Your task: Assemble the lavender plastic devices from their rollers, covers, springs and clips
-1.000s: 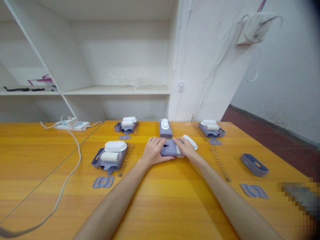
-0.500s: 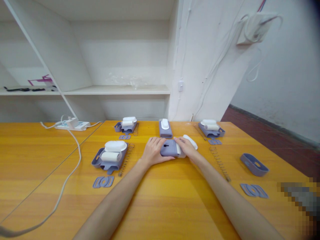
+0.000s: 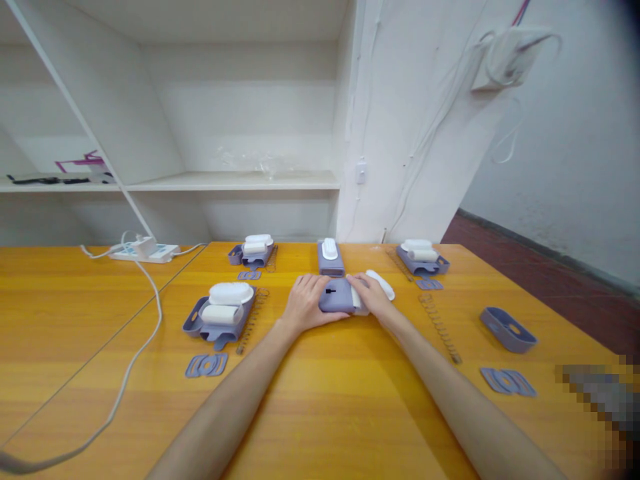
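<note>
My left hand (image 3: 309, 300) is closed around the left end of a purple-grey plastic housing (image 3: 336, 297) with a small black mark, lying low over the table. On its right end, my right hand (image 3: 371, 298) grips a white part (image 3: 358, 301) that sits against the housing; how far it goes in is hidden by the fingers. A white oval cover (image 3: 383, 283) lies just behind my right hand. Beyond both hands stands a purple-grey box with a white oval piece (image 3: 330, 249) on top.
Sets of purple-grey cases with white parts (image 3: 231, 293) lie left and back right. At the right are a coil spring (image 3: 440, 328), an oval purple-grey frame (image 3: 509, 329) and flat slotted plates (image 3: 508, 381). A power strip (image 3: 145, 249) and its cable (image 3: 145, 347) run along the left.
Almost nothing differs. Both hands keep their hold, and the housing sits very slightly further left in view.
</note>
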The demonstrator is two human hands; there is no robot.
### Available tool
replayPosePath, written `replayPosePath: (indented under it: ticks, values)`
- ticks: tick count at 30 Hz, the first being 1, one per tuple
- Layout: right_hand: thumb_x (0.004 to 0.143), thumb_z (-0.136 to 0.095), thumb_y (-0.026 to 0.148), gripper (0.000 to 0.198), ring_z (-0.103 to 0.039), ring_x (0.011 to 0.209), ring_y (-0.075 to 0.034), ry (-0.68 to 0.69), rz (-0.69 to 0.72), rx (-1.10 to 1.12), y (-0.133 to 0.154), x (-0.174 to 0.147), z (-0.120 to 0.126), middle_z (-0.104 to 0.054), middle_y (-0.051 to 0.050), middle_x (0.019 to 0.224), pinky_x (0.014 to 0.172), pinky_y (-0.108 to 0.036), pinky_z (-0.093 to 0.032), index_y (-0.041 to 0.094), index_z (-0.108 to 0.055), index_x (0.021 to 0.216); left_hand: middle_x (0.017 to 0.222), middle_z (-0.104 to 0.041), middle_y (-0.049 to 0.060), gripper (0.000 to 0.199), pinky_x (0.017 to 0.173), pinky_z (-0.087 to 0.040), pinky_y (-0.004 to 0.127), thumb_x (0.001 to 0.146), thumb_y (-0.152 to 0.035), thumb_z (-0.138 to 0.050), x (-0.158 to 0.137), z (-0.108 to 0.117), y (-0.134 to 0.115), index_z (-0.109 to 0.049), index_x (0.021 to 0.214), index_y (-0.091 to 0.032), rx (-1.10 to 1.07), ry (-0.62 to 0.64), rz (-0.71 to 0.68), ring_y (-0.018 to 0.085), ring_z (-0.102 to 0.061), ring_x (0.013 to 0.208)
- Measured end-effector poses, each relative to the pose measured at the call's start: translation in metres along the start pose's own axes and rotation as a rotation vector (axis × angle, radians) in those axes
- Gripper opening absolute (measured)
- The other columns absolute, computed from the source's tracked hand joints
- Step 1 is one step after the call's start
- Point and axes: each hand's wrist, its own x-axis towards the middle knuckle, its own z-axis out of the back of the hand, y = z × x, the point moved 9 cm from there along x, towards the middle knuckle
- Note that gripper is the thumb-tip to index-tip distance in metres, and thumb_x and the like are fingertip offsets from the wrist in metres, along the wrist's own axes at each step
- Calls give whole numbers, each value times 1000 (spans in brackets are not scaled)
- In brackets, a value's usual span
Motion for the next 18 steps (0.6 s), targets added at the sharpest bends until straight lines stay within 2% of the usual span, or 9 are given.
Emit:
replayPosePath:
  ticks: [10,16,18]
  values:
    - [75,-54,53,39,-58,76,-18,53,-19,42,1,-1,-3,-66,-4,79,69,-28,-42,17,-66,80,104,-61,12,70,83,-40,43,65,-69,-58,-1,-2,-1,-50,113,-18,-10,25,-18,28,-55,94]
    - [71,-58,57,43,-57,72,-17,101,-168,247,-11,-5,-6,-66,-3,79,62,-26,-41,16,-65,83,105,-61,12,72,82,-41,42,64,-69,-59,0,1,-4,-50,114,-18,-13,-9,-37,27,-56,94]
    - [72,-56,58,45,-57,69,-17,94,-180,262,-13,-5,-7,-66,-4,77,60,-27,-41,15,-64,82,105,-61,12,71,82,-41,42,64,-69,-59,0,1,-5,-50,113,-18,-11,-20,-37,27,-56,94]
